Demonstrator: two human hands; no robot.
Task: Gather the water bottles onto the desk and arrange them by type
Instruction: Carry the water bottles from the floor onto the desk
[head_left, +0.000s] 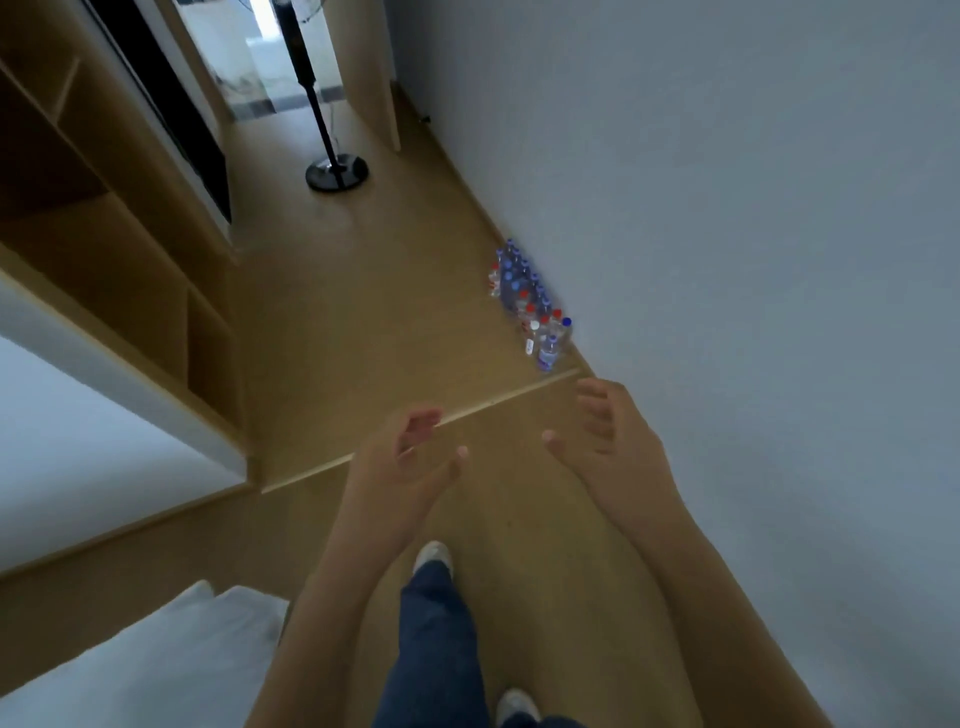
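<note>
Several small water bottles (530, 301) stand in a cluster on the wooden floor against the white wall, some with blue caps, some with red caps. My left hand (410, 462) and my right hand (602, 441) are both stretched out in front of me, palms facing each other, fingers loosely curled, holding nothing. Both hands are nearer to me than the bottles and do not touch them. No desk top is plainly in view.
A black standing fan (335, 171) stands on the floor further down the passage. Wooden shelving (130, 260) lines the left side, with a white surface (67, 441) beside it. White bedding (156, 665) is at the lower left. My legs and white shoes (434, 556) are below.
</note>
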